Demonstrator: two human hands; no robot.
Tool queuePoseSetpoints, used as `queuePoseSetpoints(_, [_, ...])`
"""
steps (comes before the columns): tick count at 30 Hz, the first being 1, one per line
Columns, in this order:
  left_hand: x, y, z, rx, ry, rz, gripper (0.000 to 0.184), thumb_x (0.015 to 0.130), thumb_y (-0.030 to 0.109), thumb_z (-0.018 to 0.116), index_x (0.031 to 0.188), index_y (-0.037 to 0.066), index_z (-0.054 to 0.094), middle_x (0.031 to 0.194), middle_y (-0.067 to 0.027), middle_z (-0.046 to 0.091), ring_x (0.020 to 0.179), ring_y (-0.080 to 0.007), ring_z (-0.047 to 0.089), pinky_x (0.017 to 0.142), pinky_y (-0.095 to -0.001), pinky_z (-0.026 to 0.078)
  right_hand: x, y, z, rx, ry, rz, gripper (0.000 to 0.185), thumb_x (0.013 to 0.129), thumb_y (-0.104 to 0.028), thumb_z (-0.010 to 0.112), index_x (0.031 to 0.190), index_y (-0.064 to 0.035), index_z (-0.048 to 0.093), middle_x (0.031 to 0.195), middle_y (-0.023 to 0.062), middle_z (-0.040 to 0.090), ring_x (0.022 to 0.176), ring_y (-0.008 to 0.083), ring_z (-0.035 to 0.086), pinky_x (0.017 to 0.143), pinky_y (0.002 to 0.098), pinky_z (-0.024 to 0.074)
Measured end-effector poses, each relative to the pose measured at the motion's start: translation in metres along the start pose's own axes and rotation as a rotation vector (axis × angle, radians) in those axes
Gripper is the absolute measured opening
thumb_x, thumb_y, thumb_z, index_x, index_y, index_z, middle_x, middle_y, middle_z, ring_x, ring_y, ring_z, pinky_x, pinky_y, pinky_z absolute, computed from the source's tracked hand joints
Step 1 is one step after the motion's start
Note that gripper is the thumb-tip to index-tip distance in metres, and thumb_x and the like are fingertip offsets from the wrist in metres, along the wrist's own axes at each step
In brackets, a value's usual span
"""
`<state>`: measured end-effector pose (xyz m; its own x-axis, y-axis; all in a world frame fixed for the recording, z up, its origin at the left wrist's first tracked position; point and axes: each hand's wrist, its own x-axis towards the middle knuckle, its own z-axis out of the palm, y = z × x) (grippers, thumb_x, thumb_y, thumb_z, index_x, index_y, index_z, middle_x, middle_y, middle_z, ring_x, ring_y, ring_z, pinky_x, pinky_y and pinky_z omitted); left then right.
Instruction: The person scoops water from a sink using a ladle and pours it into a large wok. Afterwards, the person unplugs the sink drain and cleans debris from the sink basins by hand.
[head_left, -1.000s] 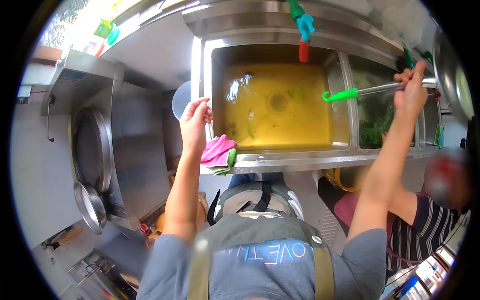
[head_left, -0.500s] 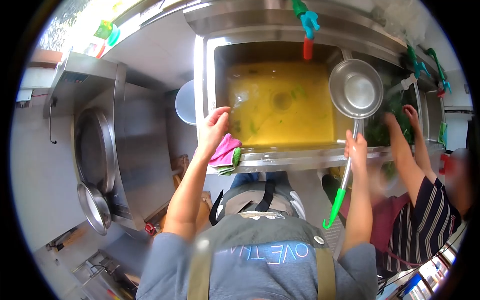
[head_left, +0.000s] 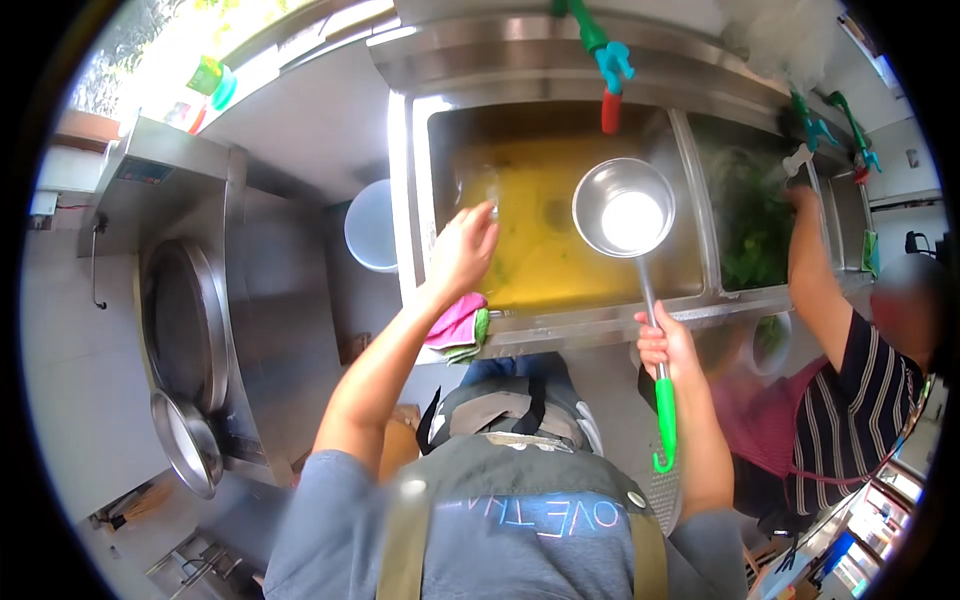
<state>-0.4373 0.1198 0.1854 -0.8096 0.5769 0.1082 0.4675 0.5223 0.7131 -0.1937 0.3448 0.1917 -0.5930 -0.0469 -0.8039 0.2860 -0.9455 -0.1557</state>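
A single wide-angle camera, worn on the person's head, is looking forward and steeply down. The wearer's dark grey bib apron with olive straps (head_left: 520, 465) is filling the lower middle at the closest range. Beyond it, the bare left hand (head_left: 465, 245) and bare right hand (head_left: 668, 342) are showing near the centre, and a rectangular stainless-steel sink (head_left: 560, 328) is occupying the upper middle, seen from above. Tall grey steel equipment (head_left: 282, 300) is bounding the left side; a co-worker in a dark, white-striped shirt (head_left: 848, 425) is appearing at the right. Straight edges are bowing toward a curved black border.
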Motion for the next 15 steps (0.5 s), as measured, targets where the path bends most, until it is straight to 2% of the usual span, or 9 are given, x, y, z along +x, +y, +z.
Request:
queuePoseSetpoints(3, [0.069,0.051,-0.013,0.133,0.112,0.442,0.046,0.078,0.017,0.055,0.119,0.003,0.04,0.116,-0.0166,0.046,0.106,-0.0309,0.044,0.086,-0.0365,0.038,0.017,-0.016,0.019,0.373,-0.338,0.252,0.035,0.087,-0.035,0.045,0.085,-0.0005,0.046,0.052,-0.0046,0.033,0.037,0.0027,0.03,0.029,0.0165,0.0261])
queuePoseSetpoints(5, [0.117,0.08,-0.01,0.267,0.079,0.596,0.048,0.081,0.02,0.053,0.124,0.006,0.037,0.123,-0.0135,0.042,0.112,-0.0294,0.04,0.091,-0.0359,0.035,0.022,-0.019,0.035,0.485,-0.478,0.249,0.037,0.087,-0.036,0.044,0.087,0.0019,0.045,0.053,-0.0039,0.034,0.039,0.0026,0.032,0.031,0.0159,0.0294])
queuePoseSetpoints(7, [0.156,0.1,0.003,0.395,0.111,0.7,0.048,0.082,0.023,0.05,0.126,0.01,0.035,0.126,-0.0112,0.039,0.116,-0.029,0.036,0.092,-0.0355,0.034,0.004,-0.011,0.066,0.43,-0.331,0.03,0.032,0.087,-0.029,0.046,0.091,0.0024,0.046,0.054,-0.0037,0.034,0.042,0.0028,0.033,0.033,0.0165,0.031])
queuePoseSetpoints(9, [0.192,0.104,0.016,0.542,0.075,0.812,0.043,0.083,0.025,0.048,0.123,0.011,0.038,0.128,-0.0087,0.038,0.118,-0.0266,0.035,0.092,-0.0351,0.035,0.003,0.01,0.047,-0.001,-0.223,0.038,0.023,0.086,-0.021,0.049,0.095,0.0011,0.046,0.054,-0.0035,0.034,0.044,0.0029,0.034,0.033,0.0162,0.0303])
queuePoseSetpoints(10, [0.207,0.105,0.02,0.617,0.054,0.867,0.041,0.084,0.026,0.047,0.122,0.012,0.04,0.129,-0.0075,0.037,0.119,-0.0254,0.034,0.091,-0.0349,0.035,-0.002,0.019,0.034,-0.008,-0.229,0.118,0.013,0.085,-0.014,0.049,0.091,-0.0023,0.047,0.053,-0.0036,0.034,0.042,0.0031,0.032,0.032,0.0157,0.0277])
queuePoseSetpoints(11, [0.219,0.108,0.019,0.646,-0.024,0.878,0.037,0.084,0.026,0.046,0.119,0.012,0.042,0.128,-0.0065,0.037,0.119,-0.024,0.034,0.091,-0.0349,0.035,-0.008,0.019,0.02,0.039,-0.269,0.135,0.009,0.086,-0.014,0.048,0.084,-0.0047,0.048,0.053,-0.0044,0.033,0.041,0.0024,0.03,0.032,0.0151,0.0251])
queuePoseSetpoints(13, [0.236,0.122,0.019,0.696,-0.198,0.901,0.031,0.085,0.027,0.044,0.113,0.012,0.047,0.128,-0.0045,0.038,0.119,-0.0214,0.034,0.09,-0.035,0.036,-0.021,0.009,0.009,0.122,-0.205,0.213,0.012,0.086,-0.014,0.048,0.077,-0.0066,0.046,0.053,-0.0047,0.032,0.039,0.0025,0.029,0.031,0.0155,0.0244])
queuePoseSetpoints(14, [0.241,0.125,0.022,0.682,-0.205,0.946,0.025,0.086,0.027,0.043,0.103,0.01,0.05,0.122,-0.0032,0.043,0.116,-0.0192,0.038,0.088,-0.0359,0.038,-0.021,0.008,0.004,0.099,-0.203,0.194,0.013,0.086,-0.015,0.048,0.076,-0.007,0.045,0.053,-0.0046,0.033,0.039,0.0025,0.029,0.031,0.0155,0.0245])
queuePoseSetpoints(15, [0.247,0.128,0.025,0.62,-0.238,1.015,0.023,0.086,0.026,0.043,0.101,0.01,0.05,0.111,-0.0033,0.05,0.107,-0.0199,0.045,0.085,-0.0368,0.04,-0.019,0.006,0.003,0.075,-0.2,0.175,0.015,0.086,-0.015,0.049,0.074,-0.0075,0.044,0.053,-0.0044,0.033,0.04,0.0024,0.03,0.031,0.0155,0.0245])
